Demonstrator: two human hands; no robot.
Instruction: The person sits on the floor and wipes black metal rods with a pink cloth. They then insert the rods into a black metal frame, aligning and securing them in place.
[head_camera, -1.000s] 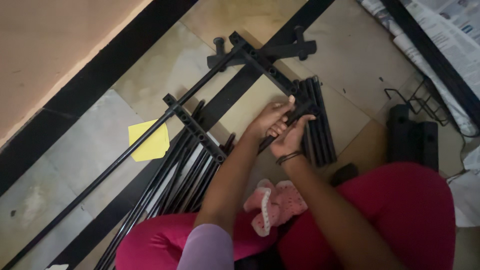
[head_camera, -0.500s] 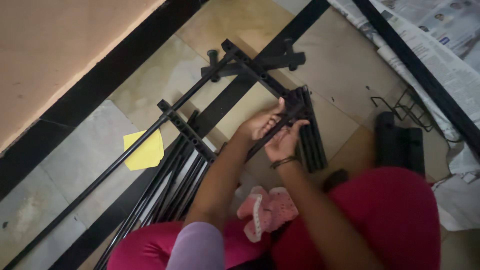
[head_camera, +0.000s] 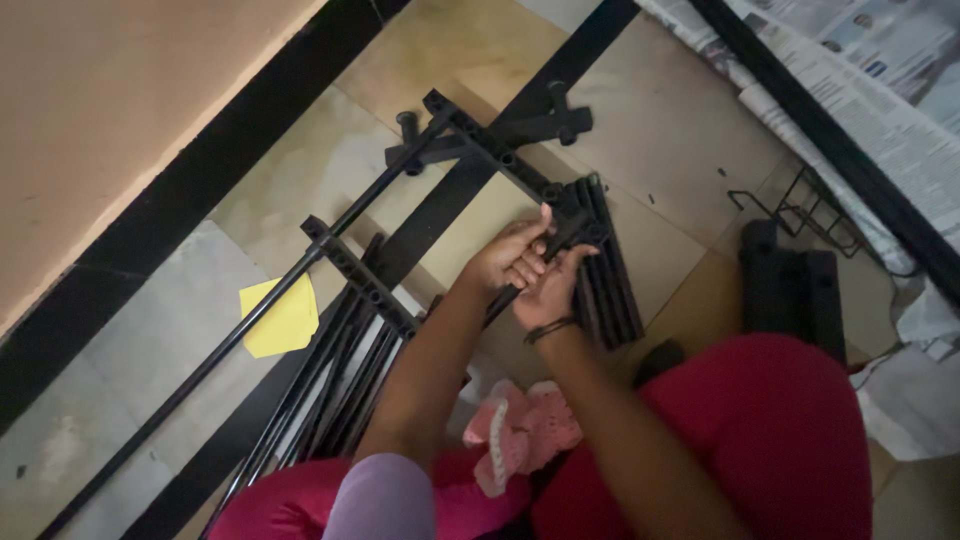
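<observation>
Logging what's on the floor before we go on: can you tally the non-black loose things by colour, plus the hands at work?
Yellow: 1, the paper sheet
Pink: 1, the crocheted cloth
Hands: 2, left hand and right hand, both gripping a black rod
Total: 4

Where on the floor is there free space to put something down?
Bare tile lies between the yellow paper and the wall, and between the black slat stack and wire rack. Around both hands it is crowded with black rods.

Bare forearms, a short lilac sleeve (head_camera: 385, 497) on the left arm, a thin dark wristband (head_camera: 549, 329) on the right wrist, bright pink-red trousers (head_camera: 750, 430).
</observation>
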